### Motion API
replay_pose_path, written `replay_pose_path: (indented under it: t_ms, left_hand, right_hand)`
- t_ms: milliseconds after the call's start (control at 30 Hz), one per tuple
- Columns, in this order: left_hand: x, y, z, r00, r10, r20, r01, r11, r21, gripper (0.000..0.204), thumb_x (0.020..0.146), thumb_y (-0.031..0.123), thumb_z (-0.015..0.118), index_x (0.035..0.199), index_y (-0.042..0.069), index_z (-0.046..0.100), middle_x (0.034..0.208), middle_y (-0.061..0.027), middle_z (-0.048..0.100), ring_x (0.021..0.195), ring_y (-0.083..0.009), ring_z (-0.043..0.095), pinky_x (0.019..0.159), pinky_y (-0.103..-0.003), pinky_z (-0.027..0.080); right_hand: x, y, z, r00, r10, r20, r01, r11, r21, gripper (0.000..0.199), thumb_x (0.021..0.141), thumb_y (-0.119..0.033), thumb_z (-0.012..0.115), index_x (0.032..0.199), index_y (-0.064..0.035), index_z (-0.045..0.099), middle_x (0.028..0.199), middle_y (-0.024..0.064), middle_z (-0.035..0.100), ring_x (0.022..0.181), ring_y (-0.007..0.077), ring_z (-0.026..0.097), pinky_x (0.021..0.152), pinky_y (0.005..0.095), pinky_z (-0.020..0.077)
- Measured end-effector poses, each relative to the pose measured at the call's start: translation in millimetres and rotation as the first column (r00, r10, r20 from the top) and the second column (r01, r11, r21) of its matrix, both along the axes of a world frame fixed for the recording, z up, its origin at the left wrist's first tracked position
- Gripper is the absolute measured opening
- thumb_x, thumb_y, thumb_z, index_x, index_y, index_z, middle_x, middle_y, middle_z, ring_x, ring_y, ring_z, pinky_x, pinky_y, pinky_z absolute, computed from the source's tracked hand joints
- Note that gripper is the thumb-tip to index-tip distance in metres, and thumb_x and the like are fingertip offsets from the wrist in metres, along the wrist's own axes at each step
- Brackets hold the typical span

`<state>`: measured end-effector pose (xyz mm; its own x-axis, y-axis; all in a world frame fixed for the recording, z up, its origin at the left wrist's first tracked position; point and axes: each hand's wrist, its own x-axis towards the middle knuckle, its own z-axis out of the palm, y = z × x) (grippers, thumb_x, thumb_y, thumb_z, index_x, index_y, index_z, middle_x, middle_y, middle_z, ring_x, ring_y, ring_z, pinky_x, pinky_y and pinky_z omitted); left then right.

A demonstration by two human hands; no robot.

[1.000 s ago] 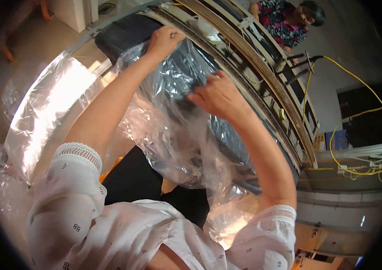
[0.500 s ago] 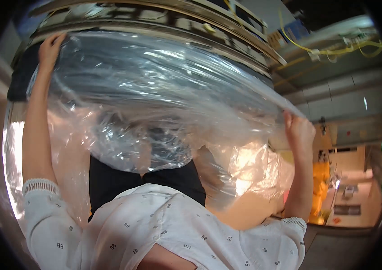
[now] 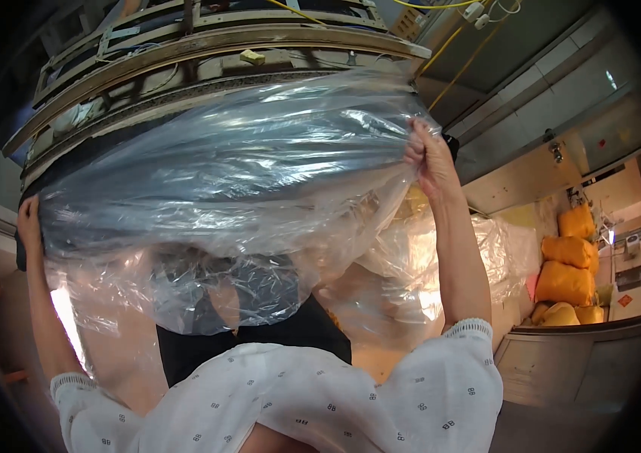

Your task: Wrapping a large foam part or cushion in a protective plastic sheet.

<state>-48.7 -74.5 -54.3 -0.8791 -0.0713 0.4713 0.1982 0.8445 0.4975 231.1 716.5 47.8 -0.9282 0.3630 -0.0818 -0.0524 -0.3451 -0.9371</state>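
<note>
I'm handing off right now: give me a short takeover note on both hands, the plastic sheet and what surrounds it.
Left hand: raised, gripping the left edge of the clear plastic sheet.
Right hand: raised, fist closed on the sheet's right edge.
The sheet is stretched wide between both hands in front of the metal rack; its lower part hangs loose and crumpled over a dark item, hard to make out.
Done: sheet opened out and held up.
Left: sheet is not laid or settled on anything yet.
Nearby: orange sacks at right.

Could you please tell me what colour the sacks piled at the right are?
The sacks are yellow-orange, in the head view.
</note>
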Motion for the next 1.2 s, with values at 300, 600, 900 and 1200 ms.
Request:
replay_pose_path:
  t_ms: [300,600,900,1200]
  left_hand:
    - [27,-2,6,0.999,0.037,0.006,-0.037,0.999,-0.039,0.028,0.091,0.026,0.053,0.100,0.001,0.061,0.092,-0.0080,0.061,0.088,-0.0161,0.056,0.082,-0.026,0.040]
    - [29,-12,3,1.000,-0.003,0.008,0.003,0.999,-0.052,0.029,0.093,0.025,0.049,0.106,0.001,0.059,0.102,-0.0077,0.059,0.096,-0.0174,0.054,0.088,-0.026,0.038]
    - [31,8,12,0.999,0.034,-0.002,-0.034,0.999,-0.004,0.030,0.093,0.026,0.049,0.106,0.001,0.059,0.103,-0.0084,0.059,0.098,-0.0172,0.053,0.089,-0.027,0.038]
    - [72,-62,46,0.994,-0.073,-0.079,0.062,0.990,-0.126,0.030,0.094,0.021,0.049,0.115,0.001,0.057,0.112,-0.0057,0.058,0.103,-0.0140,0.053,0.091,-0.025,0.038]
  right_hand:
    - [39,14,-30,0.896,-0.313,0.316,-0.128,0.501,0.856,0.030,0.084,-0.031,0.054,0.070,-0.0055,0.062,0.059,-0.0003,0.052,0.057,0.0096,0.050,0.053,0.0243,0.0397]
    - [108,-27,-56,0.562,-0.222,0.797,-0.777,0.189,0.600,0.028,0.077,-0.032,0.057,0.075,-0.0054,0.065,0.072,0.0117,0.064,0.070,0.0231,0.062,0.065,0.0346,0.0473]
    - [-72,-47,-19,0.977,0.056,-0.207,0.214,-0.256,0.943,0.034,0.087,-0.027,0.052,0.111,-0.0019,0.055,0.117,0.0164,0.054,0.109,0.0310,0.050,0.090,0.0367,0.0416]
    - [-41,-74,-42,0.995,-0.096,-0.006,-0.016,-0.228,0.974,0.045,0.088,-0.030,0.051,0.122,-0.0003,0.048,0.125,0.0160,0.045,0.115,0.0325,0.042,0.094,0.0405,0.0362]
